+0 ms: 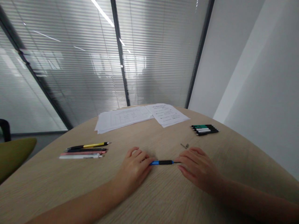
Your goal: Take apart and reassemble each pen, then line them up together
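Note:
A blue pen with a black grip section lies level just above or on the table, between my two hands. My left hand is closed on the blue barrel's left end, which its fingers partly hide. From the pen's right end a thin dark rod, refill-like, reaches into the fingers of my right hand. Those fingers are curled at the rod's end, with the thumb lower and a little apart. Just beyond the right fingertips lie small metallic pieces, too small to make out.
Several pens and pencils lie in a row at the left, a yellow one farthest back. More pens in black, green and white lie at the right. Printed sheets rest at the table's far edge. A green chair stands at left.

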A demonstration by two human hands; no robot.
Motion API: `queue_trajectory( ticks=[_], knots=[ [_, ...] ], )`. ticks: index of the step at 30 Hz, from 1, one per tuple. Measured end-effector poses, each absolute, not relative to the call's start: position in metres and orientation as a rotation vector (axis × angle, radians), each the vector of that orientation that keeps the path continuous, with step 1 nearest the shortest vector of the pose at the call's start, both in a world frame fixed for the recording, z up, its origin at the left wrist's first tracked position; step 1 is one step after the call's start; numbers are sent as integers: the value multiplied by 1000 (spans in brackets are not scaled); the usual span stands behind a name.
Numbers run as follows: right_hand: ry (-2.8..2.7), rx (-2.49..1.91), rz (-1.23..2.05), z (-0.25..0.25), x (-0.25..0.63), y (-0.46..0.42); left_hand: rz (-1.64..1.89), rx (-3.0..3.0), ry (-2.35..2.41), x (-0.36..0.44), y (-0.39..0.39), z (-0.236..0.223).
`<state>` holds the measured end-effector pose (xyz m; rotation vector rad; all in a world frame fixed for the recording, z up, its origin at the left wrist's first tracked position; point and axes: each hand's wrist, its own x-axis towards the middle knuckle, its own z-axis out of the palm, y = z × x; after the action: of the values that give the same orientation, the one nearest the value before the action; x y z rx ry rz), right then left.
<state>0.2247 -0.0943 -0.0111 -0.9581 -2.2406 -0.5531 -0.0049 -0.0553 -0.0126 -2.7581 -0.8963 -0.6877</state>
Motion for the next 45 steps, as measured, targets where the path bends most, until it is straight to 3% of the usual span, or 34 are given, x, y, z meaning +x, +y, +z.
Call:
queue_trajectory(
  ticks=[7,17,33,38,45],
  knots=[
    [-2143,-1154,-564,-18,232,-87,-733,-2818,-1062,-9,-49,-9],
    [-2086,-1299,-594,-24,241,-74,-1191,-2879,-1067,-12,-49,-5],
    [-2225,-1509,-677,-35,262,-53,-1578,-3088,-1261,-6,-61,-2],
    [-2262,-1460,-584,-33,260,-54,-1606,-3107,-1302,-5,-63,-3],
    [-2341,-1299,-579,-32,257,-53,-1364,-2945,-1203,-5,-61,-2]
  ],
)
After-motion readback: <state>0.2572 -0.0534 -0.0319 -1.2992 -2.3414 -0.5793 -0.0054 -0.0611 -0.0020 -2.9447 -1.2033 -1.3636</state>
